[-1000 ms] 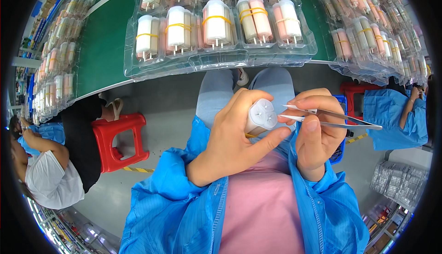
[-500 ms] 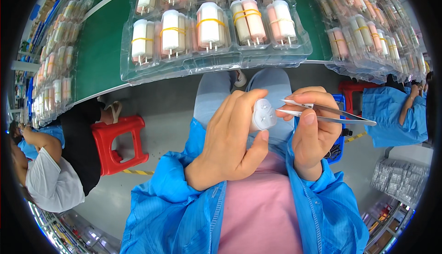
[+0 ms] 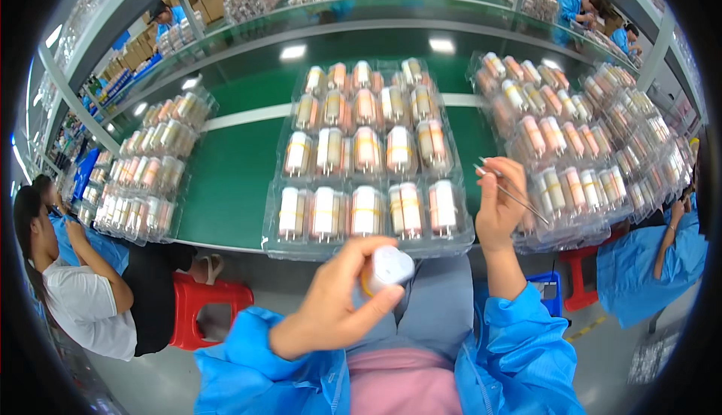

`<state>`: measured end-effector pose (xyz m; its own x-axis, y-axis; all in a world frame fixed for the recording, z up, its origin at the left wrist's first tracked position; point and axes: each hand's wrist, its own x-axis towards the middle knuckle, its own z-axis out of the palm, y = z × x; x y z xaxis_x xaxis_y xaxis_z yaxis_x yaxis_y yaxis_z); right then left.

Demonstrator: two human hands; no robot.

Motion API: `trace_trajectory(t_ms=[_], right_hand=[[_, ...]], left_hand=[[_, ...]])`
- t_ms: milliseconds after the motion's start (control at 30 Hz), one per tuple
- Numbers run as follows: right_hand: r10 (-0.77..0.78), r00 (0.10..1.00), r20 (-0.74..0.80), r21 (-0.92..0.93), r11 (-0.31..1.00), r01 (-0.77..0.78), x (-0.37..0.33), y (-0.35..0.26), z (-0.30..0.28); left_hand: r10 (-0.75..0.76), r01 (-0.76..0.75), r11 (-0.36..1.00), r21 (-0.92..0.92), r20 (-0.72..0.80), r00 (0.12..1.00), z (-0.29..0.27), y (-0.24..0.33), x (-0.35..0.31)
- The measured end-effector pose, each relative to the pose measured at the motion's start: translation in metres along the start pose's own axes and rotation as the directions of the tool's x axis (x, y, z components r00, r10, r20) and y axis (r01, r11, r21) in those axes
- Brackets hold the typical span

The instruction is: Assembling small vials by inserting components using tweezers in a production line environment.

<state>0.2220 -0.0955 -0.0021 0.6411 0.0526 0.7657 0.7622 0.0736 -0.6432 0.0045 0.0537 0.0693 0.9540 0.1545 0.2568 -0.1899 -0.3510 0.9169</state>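
Observation:
A bundle of small tubes (image 3: 389, 267) with a whitish end is gripped in my left hand (image 3: 327, 306), thumb and fingers around it. It is in front of the near edge of a clear plastic tray (image 3: 301, 249). That tray holds rows of upright pink, white and beige tube bundles (image 3: 325, 210) with yellow bands and thin pins. My right hand (image 3: 498, 208) is closed on metal tweezers (image 3: 533, 211), raised by the tray's right side. The tweezer tips point to the upper left, apart from the bundle.
More filled trays stand on the green table (image 3: 226, 189) at left (image 3: 139, 212) and right (image 3: 575, 223). A red stool (image 3: 184, 313) and a seated person (image 3: 90, 298) are at left. At right are a blue bin (image 3: 547, 288) and another worker's blue sleeve (image 3: 647, 246).
The view has tilted up to show more of the table. My left hand with the bundle and my right hand with the tweezers have drawn apart; the tweezers have gone up beside the tray.

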Motion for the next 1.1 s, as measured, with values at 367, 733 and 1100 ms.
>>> trace_trajectory(t_ms=[367, 733, 1100], right_hand=[[0.192, 0.981, -0.001, -0.041, 0.981, -0.192, 0.001, 0.009, 0.002], [0.164, 0.985, 0.045, -0.082, 0.984, -0.160, 0.006, 0.010, -0.001], [0.176, 0.983, 0.046, -0.055, 0.983, -0.173, 0.006, 0.007, 0.001]], left_hand=[[-0.001, 0.162, 0.756, 0.635, -0.246, 0.969, -0.076, -0.055, 0.269], [-0.030, 0.241, 0.470, 0.849, -0.258, 0.966, -0.045, -0.105, 0.350], [0.028, 0.153, 0.301, 0.942, -0.168, 0.985, -0.007, -0.106, 0.351]])
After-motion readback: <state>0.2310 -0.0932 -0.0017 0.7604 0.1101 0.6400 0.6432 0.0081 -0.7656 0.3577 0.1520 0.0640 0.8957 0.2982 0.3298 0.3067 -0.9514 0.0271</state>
